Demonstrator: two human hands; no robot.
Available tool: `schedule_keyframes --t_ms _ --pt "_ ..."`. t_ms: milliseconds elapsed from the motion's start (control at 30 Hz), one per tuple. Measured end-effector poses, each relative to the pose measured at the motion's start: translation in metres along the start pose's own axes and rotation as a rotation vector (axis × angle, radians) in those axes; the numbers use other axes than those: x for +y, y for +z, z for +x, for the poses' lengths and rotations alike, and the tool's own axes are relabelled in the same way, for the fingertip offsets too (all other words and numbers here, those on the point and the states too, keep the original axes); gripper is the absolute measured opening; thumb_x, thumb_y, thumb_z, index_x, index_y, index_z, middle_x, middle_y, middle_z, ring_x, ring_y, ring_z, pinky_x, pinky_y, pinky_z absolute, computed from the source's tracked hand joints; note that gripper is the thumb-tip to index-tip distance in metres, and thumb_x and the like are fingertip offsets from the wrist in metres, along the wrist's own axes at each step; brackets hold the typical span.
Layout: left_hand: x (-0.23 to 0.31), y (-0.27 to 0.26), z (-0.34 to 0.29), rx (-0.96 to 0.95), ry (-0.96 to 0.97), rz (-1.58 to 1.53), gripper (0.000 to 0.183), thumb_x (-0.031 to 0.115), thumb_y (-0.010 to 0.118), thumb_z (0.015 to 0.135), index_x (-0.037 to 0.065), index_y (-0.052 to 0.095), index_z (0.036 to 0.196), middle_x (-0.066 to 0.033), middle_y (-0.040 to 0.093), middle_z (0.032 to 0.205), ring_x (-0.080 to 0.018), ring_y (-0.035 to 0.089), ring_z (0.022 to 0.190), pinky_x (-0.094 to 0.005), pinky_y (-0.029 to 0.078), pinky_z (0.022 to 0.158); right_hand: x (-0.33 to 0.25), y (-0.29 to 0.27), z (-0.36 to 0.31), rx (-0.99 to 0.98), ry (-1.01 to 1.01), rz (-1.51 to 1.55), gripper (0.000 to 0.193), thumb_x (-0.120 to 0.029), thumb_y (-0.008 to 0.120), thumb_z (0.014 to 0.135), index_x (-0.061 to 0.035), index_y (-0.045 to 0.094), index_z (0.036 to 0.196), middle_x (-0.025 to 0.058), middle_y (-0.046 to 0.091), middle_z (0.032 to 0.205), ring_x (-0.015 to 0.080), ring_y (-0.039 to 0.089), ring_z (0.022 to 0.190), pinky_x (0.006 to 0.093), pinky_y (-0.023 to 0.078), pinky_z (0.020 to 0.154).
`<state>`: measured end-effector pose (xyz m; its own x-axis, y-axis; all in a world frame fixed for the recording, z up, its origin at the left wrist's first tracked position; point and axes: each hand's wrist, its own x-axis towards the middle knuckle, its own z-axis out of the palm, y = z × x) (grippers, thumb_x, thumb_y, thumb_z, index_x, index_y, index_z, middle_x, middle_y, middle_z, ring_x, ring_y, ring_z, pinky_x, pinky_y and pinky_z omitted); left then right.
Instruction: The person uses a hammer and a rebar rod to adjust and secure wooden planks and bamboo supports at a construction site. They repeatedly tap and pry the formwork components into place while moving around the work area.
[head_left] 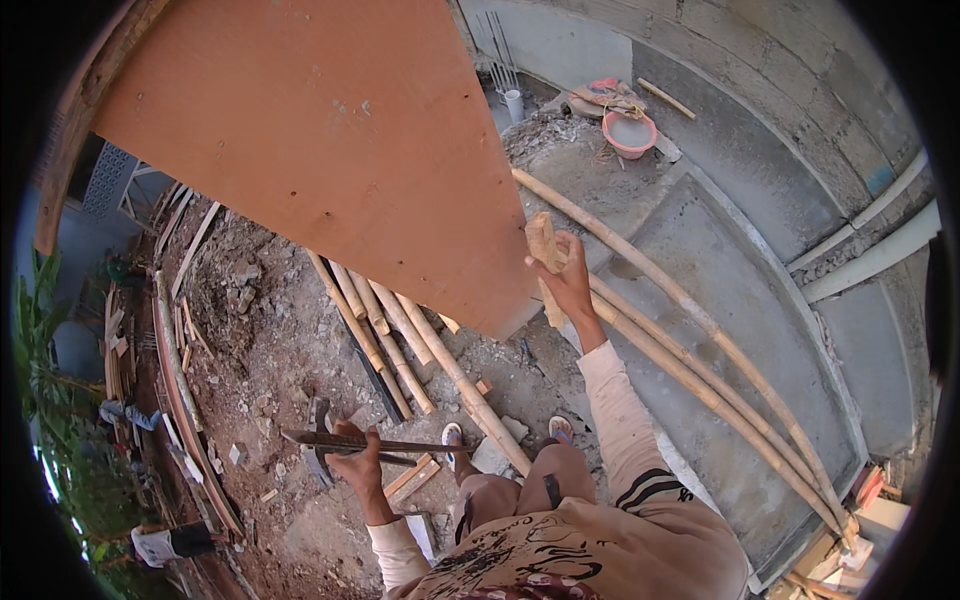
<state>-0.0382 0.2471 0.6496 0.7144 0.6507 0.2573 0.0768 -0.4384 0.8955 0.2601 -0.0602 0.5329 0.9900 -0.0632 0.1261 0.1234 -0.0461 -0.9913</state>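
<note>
My right hand [567,283] is raised in front of me, its fingers wrapped round a short piece of pale, rough wood [541,240]. That wood stands close beside the right edge of a large orange-brown board [330,160]; whether they touch, I cannot tell. Lower on the left, my left hand [358,462] is closed round a long, dark, narrow piece [415,446] with a flat, blade-like look. A second dark strip runs just beneath it, partly covered by my fingers. Its exact kind is unclear.
Bamboo poles [465,385] lie on rubble under the board. More long poles [690,310] cross a grey concrete slab [730,260] at right. A pink basin [629,134] of greyish liquid stands at the back. Two other people, one in a white shirt [155,547], are at far left.
</note>
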Motion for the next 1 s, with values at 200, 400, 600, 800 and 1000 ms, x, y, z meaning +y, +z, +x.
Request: schedule_keyframes --t_ms 200,400,600,800,1000 --pt "-0.011 -0.066 -0.026 0.285 0.002 -0.114 0.032 -0.004 0.069 0.072 0.010 0.041 0.074 0.0015 0.041 0.075 -0.0084 0.040 0.066 -0.0249 0.036 0.059 0.146 0.005 0.060 -0.205 0.148 -0.046 0.106 -0.030 0.094 0.065 -0.0003 0.036 0.148 0.0226 0.049 0.144 0.0350 0.047 0.136 0.0445 0.037 0.115" --pt "0.001 -0.099 -0.054 0.420 0.015 -0.100 0.034 -0.007 0.066 0.072 0.011 0.037 0.074 0.0001 0.040 0.076 -0.0092 0.039 0.066 -0.0260 0.035 0.058 0.160 0.031 0.044 -0.228 0.258 0.073 0.076 -0.022 0.091 0.072 0.0017 0.053 0.133 0.0140 0.068 0.119 0.0236 0.066 0.108 0.0342 0.052 0.095" --pt "-0.012 -0.144 -0.091 0.557 0.103 0.045 0.034 -0.004 0.069 0.073 0.011 0.039 0.081 0.0010 0.041 0.081 -0.0084 0.039 0.066 -0.0269 0.039 0.059 0.137 0.010 0.042 -0.221 -0.071 -0.284 0.070 -0.027 0.086 0.076 -0.0076 0.052 0.134 0.0210 0.067 0.126 0.0355 0.065 0.118 0.0426 0.050 0.099" --pt "-0.030 -0.182 -0.130 0.732 0.081 0.085 0.024 -0.005 0.069 0.078 0.008 0.050 0.085 0.0005 0.048 0.084 -0.0103 0.048 0.073 -0.0268 0.042 0.065 0.103 -0.030 0.084 -0.457 -0.257 -0.775 0.075 -0.019 0.083 0.076 -0.0140 0.045 0.141 0.0172 0.069 0.118 0.0385 0.065 0.114 0.0441 0.052 0.096" --pt "-0.050 -0.215 -0.144 0.861 -0.059 0.144 0.019 -0.006 0.069 0.081 0.004 0.056 0.092 -0.0014 0.054 0.087 -0.0116 0.052 0.074 -0.0277 0.046 0.067 0.174 0.038 0.035 -0.256 0.432 0.773 0.068 -0.013 0.075 0.089 -0.0118 0.039 0.147 0.0140 0.064 0.114 0.0299 0.066 0.103 0.0471 0.057 0.085"
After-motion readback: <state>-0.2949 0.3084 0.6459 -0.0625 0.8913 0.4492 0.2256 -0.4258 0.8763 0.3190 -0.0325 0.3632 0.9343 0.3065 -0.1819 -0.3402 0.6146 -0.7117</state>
